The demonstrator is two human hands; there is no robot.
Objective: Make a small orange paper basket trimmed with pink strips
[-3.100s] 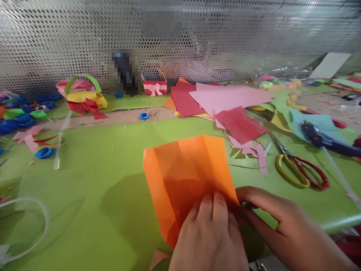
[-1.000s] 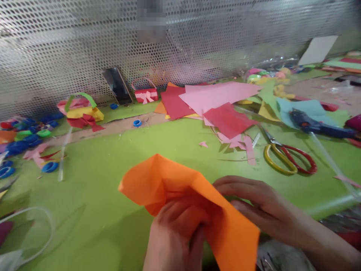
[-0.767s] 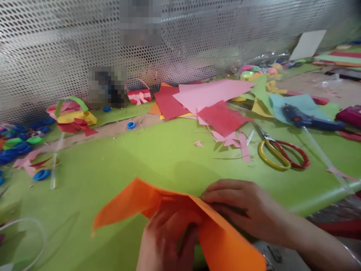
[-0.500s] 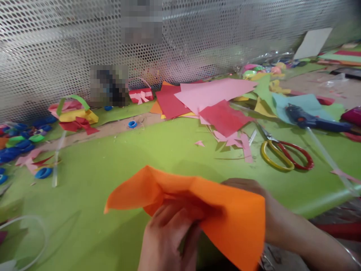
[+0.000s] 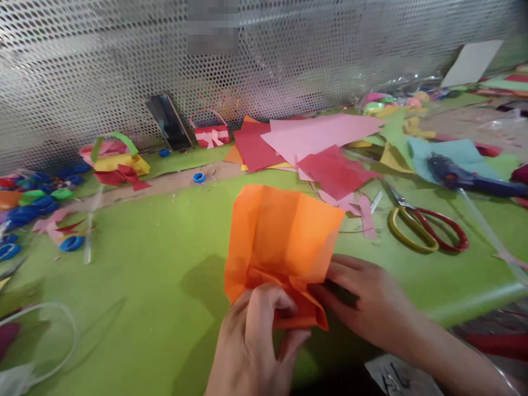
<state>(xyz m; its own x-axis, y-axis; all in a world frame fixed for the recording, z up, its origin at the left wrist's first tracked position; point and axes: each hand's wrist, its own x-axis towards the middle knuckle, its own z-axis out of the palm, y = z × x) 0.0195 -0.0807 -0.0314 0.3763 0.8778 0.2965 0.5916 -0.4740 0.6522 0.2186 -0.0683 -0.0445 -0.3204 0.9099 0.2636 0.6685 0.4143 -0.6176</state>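
A sheet of orange paper (image 5: 270, 231) with several creases stands partly folded in front of me, its lower part bent into a box-like fold. My left hand (image 5: 256, 335) is closed on the near folded edge, thumb inside the fold and fingers beneath. At the paper's right side, my right hand (image 5: 363, 300) has its fingertips on the edge, partly hidden behind it. Scissors (image 5: 427, 225) with one yellow and one red handle lie to the right of the paper. Pink paper scraps (image 5: 350, 203) lie just beyond my right hand.
Red and pink paper sheets (image 5: 322, 132) are piled at the back. A glue gun (image 5: 466, 176) rests at right. Small paper baskets (image 5: 212, 135) and a phone (image 5: 168, 122) stand along the mesh wall (image 5: 124, 60). Blue bottle caps (image 5: 37, 209) and a white cable (image 5: 74, 335) are at left.
The orange paper has been turned upright, showing its creased inner face. My right hand has come from behind the paper to its right side; my left hand still holds the lower part.
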